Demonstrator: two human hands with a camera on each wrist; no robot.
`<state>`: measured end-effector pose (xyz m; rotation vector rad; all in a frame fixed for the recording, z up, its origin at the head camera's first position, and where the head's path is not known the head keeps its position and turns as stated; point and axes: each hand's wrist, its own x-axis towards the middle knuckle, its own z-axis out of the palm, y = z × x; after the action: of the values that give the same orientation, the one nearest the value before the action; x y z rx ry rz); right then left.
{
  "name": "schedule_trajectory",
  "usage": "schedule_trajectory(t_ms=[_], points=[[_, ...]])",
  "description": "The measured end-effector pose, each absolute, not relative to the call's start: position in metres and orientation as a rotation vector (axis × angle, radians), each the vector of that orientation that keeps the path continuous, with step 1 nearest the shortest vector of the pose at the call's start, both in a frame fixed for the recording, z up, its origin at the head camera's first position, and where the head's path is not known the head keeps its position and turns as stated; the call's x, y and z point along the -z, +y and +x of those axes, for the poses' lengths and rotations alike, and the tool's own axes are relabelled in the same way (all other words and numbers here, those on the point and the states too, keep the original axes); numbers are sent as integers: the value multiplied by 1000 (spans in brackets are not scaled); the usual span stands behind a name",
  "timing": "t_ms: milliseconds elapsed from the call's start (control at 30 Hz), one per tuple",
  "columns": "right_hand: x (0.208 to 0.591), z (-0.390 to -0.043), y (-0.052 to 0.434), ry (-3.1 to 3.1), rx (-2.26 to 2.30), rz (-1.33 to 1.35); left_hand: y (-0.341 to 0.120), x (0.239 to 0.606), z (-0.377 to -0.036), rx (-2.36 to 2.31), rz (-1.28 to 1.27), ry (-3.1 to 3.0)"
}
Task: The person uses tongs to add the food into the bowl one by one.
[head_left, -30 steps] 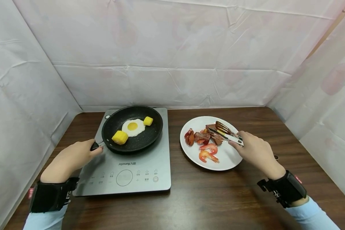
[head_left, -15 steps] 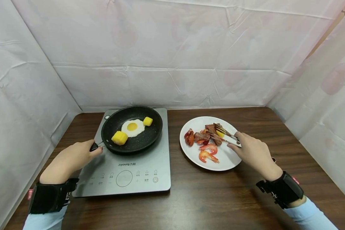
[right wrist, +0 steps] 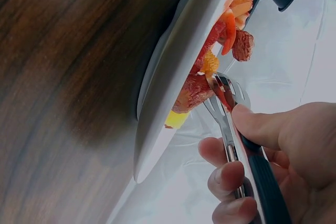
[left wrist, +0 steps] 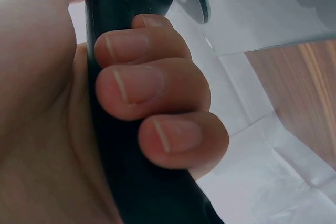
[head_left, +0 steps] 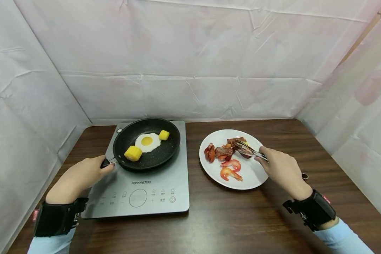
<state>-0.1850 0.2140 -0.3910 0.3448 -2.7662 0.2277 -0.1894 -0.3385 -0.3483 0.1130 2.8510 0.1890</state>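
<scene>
In the head view my left hand grips the black handle of a frying pan; the left wrist view shows the fingers curled round it. A fried egg and two yellow cubes, one larger and one smaller, lie in the pan. My right hand holds metal tongs with fork-like tips. These tips are at a brown piece of meat on a white plate; whether they clamp it, I cannot tell. Shrimp and other meat lie beside it.
The pan is over a grey induction cooktop on the left of a dark wooden table. White sheeting walls the back and both sides. Something yellow shows behind the meat at the plate's edge.
The tongs' arms have come closer together, and their tips have gone down onto the meat on the plate. My left hand and the pan stay in place.
</scene>
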Motion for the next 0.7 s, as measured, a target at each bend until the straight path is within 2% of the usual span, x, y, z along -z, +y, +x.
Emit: schedule_trajectory(t_ms=[700], points=[[390,-183,217,-2821,-256,305,-334,345,-188,-230,90,2855]])
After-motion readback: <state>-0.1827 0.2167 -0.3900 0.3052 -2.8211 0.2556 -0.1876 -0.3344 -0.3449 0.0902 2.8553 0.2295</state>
